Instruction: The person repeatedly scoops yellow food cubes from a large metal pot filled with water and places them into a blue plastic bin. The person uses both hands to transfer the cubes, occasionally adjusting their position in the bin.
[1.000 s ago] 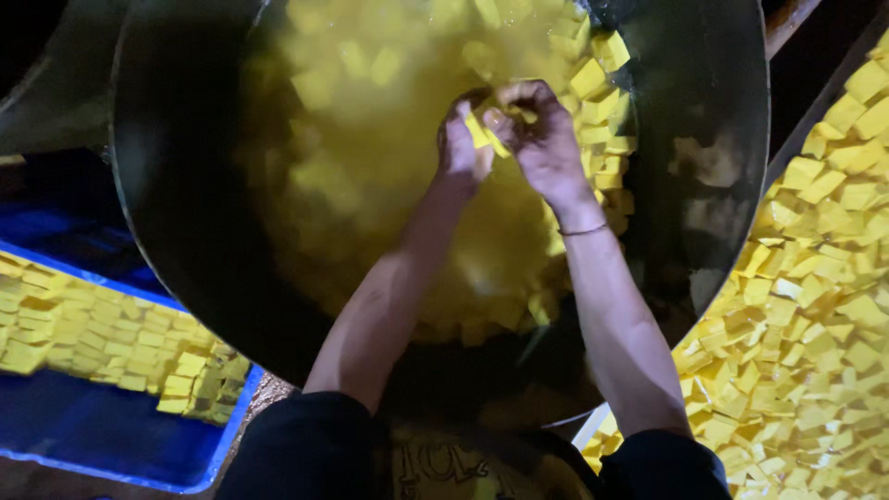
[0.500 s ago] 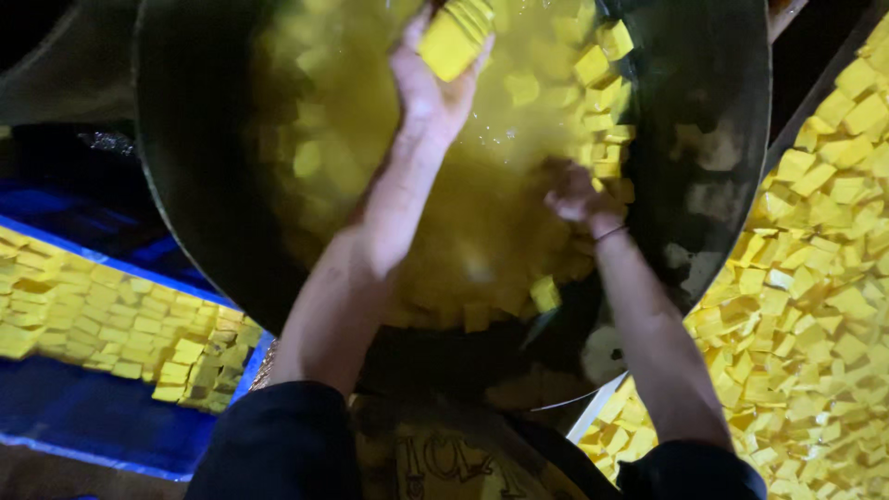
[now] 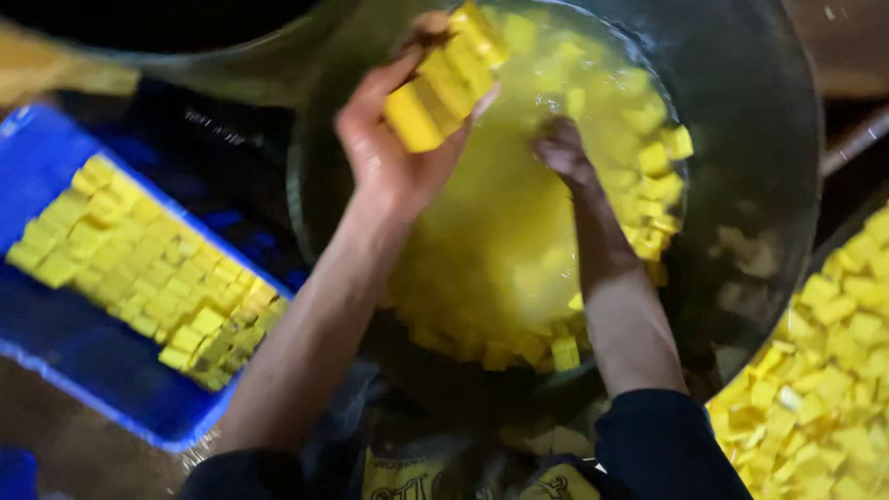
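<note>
A big dark metal wok [image 3: 759, 167] holds yellow liquid with several yellow cubes [image 3: 653, 162] floating in it. My left hand [image 3: 394, 153] is raised over the wok's left side and grips a stack of yellow blocks [image 3: 444, 79]. My right hand [image 3: 560, 148] reaches down into the liquid near the middle of the wok, fingers dipped among the cubes; what it holds is hidden.
A blue crate [image 3: 56, 352] at the left carries rows of yellow cubes [image 3: 148, 268]. At the right edge lies another heap of yellow cubes [image 3: 833, 370]. A printed yellow sack [image 3: 407, 477] sits below the wok near my body.
My left hand lifted a stack of blocks out of the liquid and swung it left over the wok's side. My right hand dropped back into the liquid.
</note>
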The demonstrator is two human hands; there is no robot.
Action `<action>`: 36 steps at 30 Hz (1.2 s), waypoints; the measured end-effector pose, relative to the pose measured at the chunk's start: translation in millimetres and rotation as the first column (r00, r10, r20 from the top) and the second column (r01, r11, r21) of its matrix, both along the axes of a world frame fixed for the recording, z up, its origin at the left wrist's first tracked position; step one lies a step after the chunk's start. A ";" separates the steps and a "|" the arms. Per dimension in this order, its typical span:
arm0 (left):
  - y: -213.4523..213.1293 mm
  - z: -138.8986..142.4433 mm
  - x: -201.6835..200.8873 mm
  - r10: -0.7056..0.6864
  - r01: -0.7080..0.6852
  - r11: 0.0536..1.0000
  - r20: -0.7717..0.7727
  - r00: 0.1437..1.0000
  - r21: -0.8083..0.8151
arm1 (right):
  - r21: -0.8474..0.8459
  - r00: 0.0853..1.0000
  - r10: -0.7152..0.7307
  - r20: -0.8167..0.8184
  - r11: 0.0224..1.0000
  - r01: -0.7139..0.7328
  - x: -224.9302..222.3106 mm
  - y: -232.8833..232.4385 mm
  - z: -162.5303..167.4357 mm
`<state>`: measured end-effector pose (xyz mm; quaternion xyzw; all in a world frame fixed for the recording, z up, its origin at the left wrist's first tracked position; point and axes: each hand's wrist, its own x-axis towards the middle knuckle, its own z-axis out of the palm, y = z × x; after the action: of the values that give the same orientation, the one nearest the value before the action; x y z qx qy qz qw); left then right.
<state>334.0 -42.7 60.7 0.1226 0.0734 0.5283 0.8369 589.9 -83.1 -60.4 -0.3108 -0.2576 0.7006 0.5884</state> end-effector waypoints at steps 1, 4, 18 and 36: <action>-6.4 6.5 -29.5 -0.031 0.032 0.999 0.051 0.998 -0.020 | -0.058 0.969 0.059 0.238 0.997 -0.046 -6.4 -1.5 3.3; -25.8 9.8 -106.0 0.189 -0.176 0.978 -0.115 0.975 0.115 | -0.231 0.823 0.220 0.523 0.966 -0.111 -35.3 -11.2 25.4; -92.3 -118.2 -195.8 0.326 -0.262 0.900 0.138 0.935 -0.350 | -0.033 0.237 0.209 0.949 0.811 -0.584 -328.4 -30.6 155.6; -140.1 -217.7 -370.6 0.414 -0.461 0.519 -0.260 0.872 -0.720 | -0.571 -0.025 0.681 0.731 0.592 -0.569 -572.0 -36.7 -9.4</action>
<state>-36.6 -182.8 -157.0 -0.2496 0.3404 0.6361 0.6459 17.9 -119.8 -69.8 -0.5213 -0.6116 0.5917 -0.0638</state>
